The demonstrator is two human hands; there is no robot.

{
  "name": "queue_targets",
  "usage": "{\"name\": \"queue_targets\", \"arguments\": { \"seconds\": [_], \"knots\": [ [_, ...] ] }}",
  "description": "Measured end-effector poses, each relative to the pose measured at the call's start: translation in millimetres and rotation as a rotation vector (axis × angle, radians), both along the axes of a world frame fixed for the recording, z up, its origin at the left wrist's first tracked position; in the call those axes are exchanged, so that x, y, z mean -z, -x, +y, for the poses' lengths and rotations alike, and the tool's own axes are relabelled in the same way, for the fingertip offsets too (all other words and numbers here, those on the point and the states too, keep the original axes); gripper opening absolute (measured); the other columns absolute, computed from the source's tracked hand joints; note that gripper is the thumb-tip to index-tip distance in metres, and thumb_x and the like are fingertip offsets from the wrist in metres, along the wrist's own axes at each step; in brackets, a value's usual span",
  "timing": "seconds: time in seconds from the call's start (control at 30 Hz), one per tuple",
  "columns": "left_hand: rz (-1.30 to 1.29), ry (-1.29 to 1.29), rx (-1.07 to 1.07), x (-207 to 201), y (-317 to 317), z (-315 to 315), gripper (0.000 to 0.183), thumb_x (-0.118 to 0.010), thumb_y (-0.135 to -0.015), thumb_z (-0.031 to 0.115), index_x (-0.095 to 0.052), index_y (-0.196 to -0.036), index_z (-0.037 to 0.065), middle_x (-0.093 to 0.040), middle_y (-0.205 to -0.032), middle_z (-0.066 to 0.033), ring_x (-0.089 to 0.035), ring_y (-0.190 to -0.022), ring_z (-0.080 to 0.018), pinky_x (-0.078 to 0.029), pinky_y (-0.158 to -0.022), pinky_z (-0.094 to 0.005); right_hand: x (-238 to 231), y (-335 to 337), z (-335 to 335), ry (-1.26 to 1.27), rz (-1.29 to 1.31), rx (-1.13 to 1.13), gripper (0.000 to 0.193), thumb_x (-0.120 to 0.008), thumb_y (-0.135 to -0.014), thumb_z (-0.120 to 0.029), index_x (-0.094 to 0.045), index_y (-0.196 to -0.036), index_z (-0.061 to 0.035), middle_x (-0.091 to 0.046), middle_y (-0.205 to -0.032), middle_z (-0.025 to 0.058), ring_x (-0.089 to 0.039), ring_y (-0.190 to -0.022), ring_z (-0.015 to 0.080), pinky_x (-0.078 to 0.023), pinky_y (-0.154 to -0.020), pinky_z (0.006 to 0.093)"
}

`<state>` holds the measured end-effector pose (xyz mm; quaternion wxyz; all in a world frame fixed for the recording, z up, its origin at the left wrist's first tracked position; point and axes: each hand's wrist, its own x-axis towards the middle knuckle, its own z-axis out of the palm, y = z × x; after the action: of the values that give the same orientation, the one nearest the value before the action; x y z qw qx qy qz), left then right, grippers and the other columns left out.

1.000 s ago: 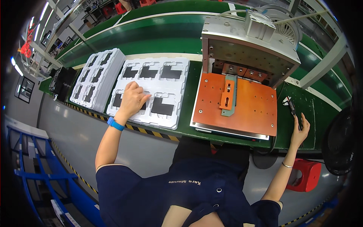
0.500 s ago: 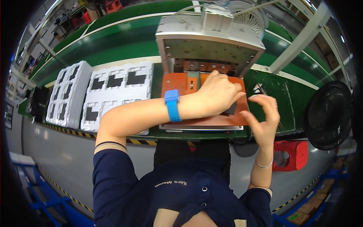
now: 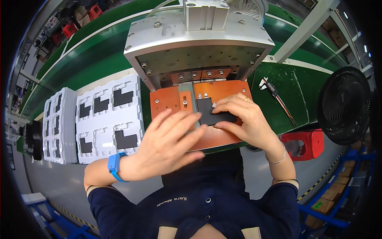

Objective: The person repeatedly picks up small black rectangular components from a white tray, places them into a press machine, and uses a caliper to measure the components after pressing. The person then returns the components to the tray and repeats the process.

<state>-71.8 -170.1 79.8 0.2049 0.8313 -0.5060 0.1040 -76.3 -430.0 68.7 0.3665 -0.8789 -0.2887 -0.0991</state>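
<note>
A flat black L-shaped piece (image 3: 205,110) lies on the orange base plate (image 3: 215,141) of a metal press fixture (image 3: 171,39). My right hand (image 3: 250,119) is closed on its right part, with thumb and fingertips at the piece; the palm side is hidden. Fingers spread, my left hand (image 3: 163,145) hovers over the plate's near left corner, slightly smeared by motion and holding nothing. An orange stop block (image 3: 185,102) with a screw sits left of the black piece. A blue wristband (image 3: 114,165) is on my left wrist.
White moulded trays (image 3: 105,129) with several black pieces stand on the left, beside a stack of similar trays (image 3: 63,131). A digital caliper (image 3: 277,95) lies on the green bench at right. Farther right are a black fan (image 3: 341,105) and a red stool (image 3: 306,144).
My left hand has drawn back from the fixture toward the lower left and its fingers have spread. My right hand has moved left onto the black piece. The view has shifted too.
</note>
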Motion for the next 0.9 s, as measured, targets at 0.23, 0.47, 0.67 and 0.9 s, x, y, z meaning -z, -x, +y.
{"name": "queue_targets", "arguments": {
  "seconds": [0.23,0.47,0.67,0.9],
  "knots": [
    [0.102,-0.144,0.097,17.1,-12.7,-1.6,0.084,-0.066,-0.08,0.064,-0.053,-0.137,0.005,-0.045,-0.147,-0.0176,-0.041,-0.138,-0.0366,-0.031,-0.11,-0.0549,2.4,-24.5,12.6,0.056,-0.062,0.101,0.02,-0.07,-0.084,-0.007,-0.07,-0.104,-0.0074,-0.054,-0.088,0.007,-0.055,-0.086,0.0274,-0.046,-0.076,0.0386],
    [0.135,-0.133,0.135,21.3,-16.3,0.2,0.08,-0.064,-0.082,0.063,-0.053,-0.138,0.006,-0.046,-0.147,-0.0168,-0.043,-0.136,-0.0345,-0.032,-0.109,-0.0556,3.5,-19.3,18.8,0.494,-0.322,0.145,0.027,-0.065,-0.076,-0.015,-0.072,-0.103,-0.0131,-0.055,-0.09,0.0008,-0.052,-0.085,0.0205,-0.042,-0.075,0.0335],
    [0.129,-0.153,0.127,19.6,-16.7,1.7,0.079,-0.062,-0.083,0.064,-0.054,-0.137,0.007,-0.047,-0.147,-0.0159,-0.043,-0.135,-0.0336,-0.032,-0.108,-0.0551,5.8,-27.2,24.6,0.448,-0.352,0.211,0.032,-0.066,-0.074,-0.008,-0.071,-0.106,-0.0106,-0.06,-0.099,0.0017,-0.055,-0.091,0.0218,-0.043,-0.077,0.0343],
    [0.126,-0.162,0.121,18.5,-18.1,0.6,0.078,-0.062,-0.083,0.064,-0.055,-0.136,0.008,-0.048,-0.145,-0.0152,-0.045,-0.134,-0.0333,-0.03,-0.11,-0.0548,15.9,-27.6,13.0,0.183,-0.318,0.09,0.026,-0.069,-0.07,-0.001,-0.063,-0.095,-0.0072,-0.067,-0.102,0.0036,-0.061,-0.096,0.0219,-0.046,-0.079,0.0354]
  ]
}}
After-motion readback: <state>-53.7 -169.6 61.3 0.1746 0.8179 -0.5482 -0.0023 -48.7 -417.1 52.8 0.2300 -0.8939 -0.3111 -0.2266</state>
